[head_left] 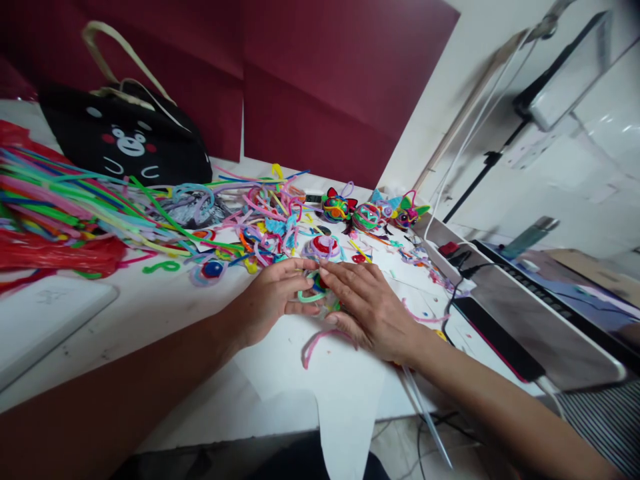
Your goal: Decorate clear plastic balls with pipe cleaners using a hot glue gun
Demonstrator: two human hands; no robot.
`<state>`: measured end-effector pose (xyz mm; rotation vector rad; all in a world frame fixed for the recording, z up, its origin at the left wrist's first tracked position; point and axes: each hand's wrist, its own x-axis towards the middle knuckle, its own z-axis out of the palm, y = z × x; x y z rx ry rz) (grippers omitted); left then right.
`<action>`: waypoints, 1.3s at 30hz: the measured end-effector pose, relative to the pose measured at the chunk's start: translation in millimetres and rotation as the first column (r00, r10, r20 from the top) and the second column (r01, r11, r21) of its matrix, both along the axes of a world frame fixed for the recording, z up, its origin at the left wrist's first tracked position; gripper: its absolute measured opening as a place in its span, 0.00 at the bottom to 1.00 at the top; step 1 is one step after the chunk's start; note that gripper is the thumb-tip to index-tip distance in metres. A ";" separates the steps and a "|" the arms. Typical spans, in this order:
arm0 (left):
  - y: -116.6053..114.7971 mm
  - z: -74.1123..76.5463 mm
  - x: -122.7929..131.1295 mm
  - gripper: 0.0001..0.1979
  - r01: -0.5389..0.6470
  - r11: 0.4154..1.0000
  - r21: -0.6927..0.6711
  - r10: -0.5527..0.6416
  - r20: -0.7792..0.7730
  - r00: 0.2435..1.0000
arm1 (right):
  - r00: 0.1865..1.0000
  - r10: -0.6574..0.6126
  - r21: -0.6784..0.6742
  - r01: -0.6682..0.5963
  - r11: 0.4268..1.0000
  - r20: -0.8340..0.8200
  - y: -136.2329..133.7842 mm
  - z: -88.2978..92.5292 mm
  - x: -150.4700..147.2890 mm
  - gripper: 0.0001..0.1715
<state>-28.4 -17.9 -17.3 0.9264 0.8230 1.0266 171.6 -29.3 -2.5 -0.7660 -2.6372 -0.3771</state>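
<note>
Between my two hands is a small round pipe-cleaner craft (pixel 311 294), with mint green, blue and red parts showing. My left hand (pixel 273 293) grips its left side, thumb below and fingers above. Curved over its right side, my right hand (pixel 367 300) hides much of it. A bent pink pipe cleaner (pixel 313 348) lies on white paper just below my hands. Right behind my fingertips sits a pink and red coiled piece (pixel 324 247). A blue and red coiled piece (pixel 212 269) rests to the left.
Loose pipe cleaners (pixel 75 200) pile up at the left before a black bag (pixel 130 140). Several finished craft balls (pixel 336 207) stand at the back. On the right are a phone (pixel 495 337) and a power strip (pixel 530 280). A white box (pixel 50 320) lies at left.
</note>
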 end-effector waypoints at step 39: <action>8.0 11.6 -29.9 0.18 0.479 0.877 0.038 -0.474 -0.100 0.875 | 0.763 -0.465 -0.799 -0.576 -0.174 -0.450 42.9 6.0 4.4 0.18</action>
